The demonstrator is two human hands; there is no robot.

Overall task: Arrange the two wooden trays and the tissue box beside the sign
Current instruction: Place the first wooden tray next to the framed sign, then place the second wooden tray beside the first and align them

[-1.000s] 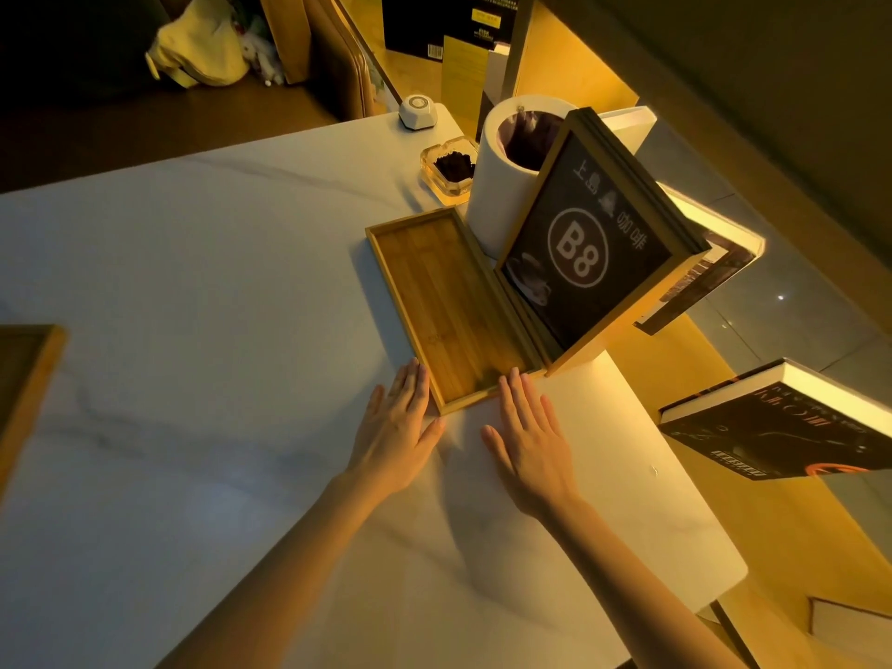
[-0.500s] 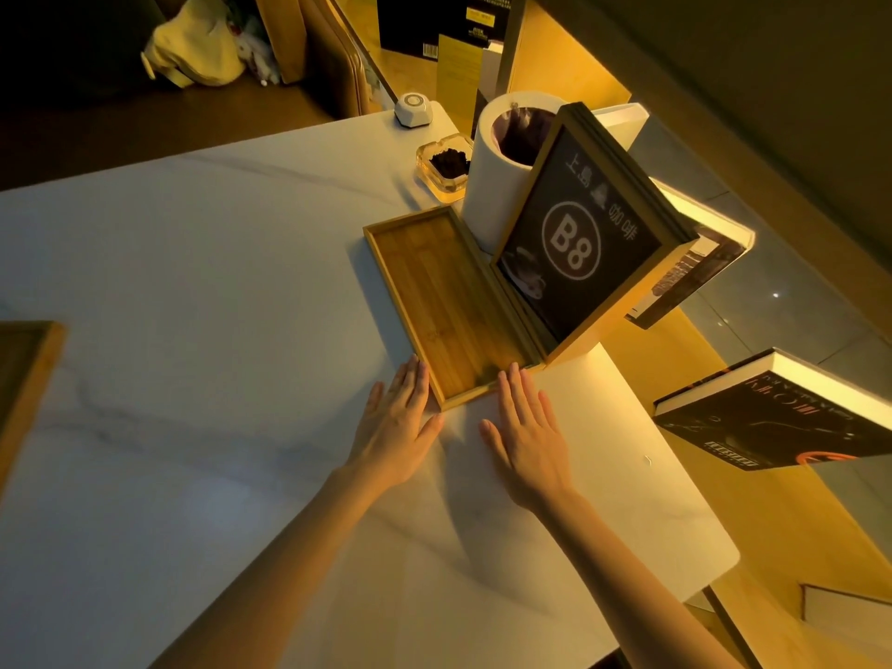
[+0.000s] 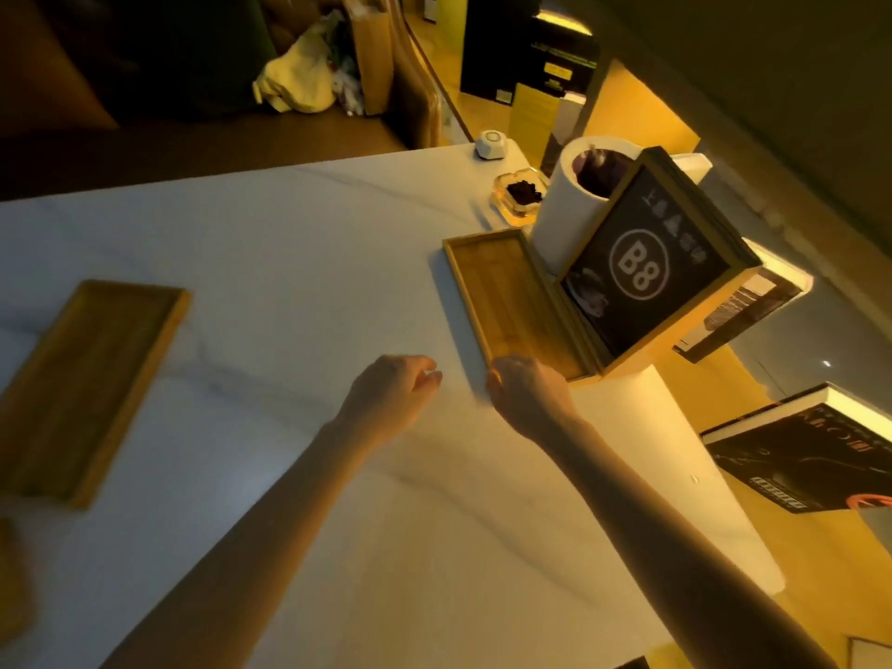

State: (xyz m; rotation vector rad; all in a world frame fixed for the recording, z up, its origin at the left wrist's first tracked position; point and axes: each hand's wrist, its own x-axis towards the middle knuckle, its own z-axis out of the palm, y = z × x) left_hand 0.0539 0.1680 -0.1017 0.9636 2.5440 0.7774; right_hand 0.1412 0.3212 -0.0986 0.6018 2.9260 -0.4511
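Observation:
One wooden tray (image 3: 507,301) lies lengthwise on the white table, its long side against the framed black "B8" sign (image 3: 642,277). A second wooden tray (image 3: 91,379) lies far off at the table's left. My left hand (image 3: 391,393) hovers over bare table left of the first tray's near end, fingers loosely curled and holding nothing. My right hand (image 3: 526,398) is at that tray's near end, fingers curled down; I see nothing gripped. A blurred yellowish shape (image 3: 12,596) at the lower left edge cannot be identified.
A white cylinder (image 3: 574,205) stands behind the sign, with a glass ashtray (image 3: 519,195) and a small white device (image 3: 491,144) beyond it. Books (image 3: 811,456) hang past the table's right edge (image 3: 700,451). The table (image 3: 289,282) is bare between the trays.
Both hands have lifted off the table from lying flat at the tray's near end, and their fingers have curled. The view has swung left, bringing the second tray into sight.

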